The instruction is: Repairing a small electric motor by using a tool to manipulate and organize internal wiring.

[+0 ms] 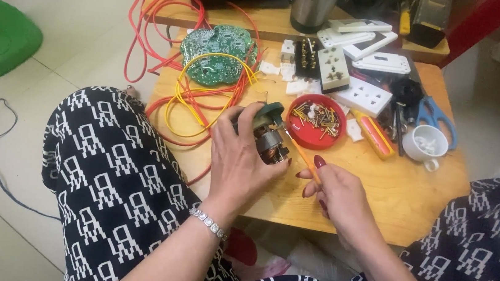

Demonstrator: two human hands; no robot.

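A left hand (242,158) grips a small electric motor (269,137) above a wooden table (404,200). The right hand (337,196) pinches an orange screwdriver (299,154) against it, beside a red lid (317,121) of screws.

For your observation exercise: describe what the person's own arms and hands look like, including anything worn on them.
Both forearms are bare, with no sleeves showing. The left hand has a sparkly silver bracelet of small square links around its wrist. The right hand has long fingernails painted dark red. No rings or gloves are visible.

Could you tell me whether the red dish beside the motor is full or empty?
Partly full: the red dish holds a loose pile of screws, with bare red bottom showing toward its near edge.
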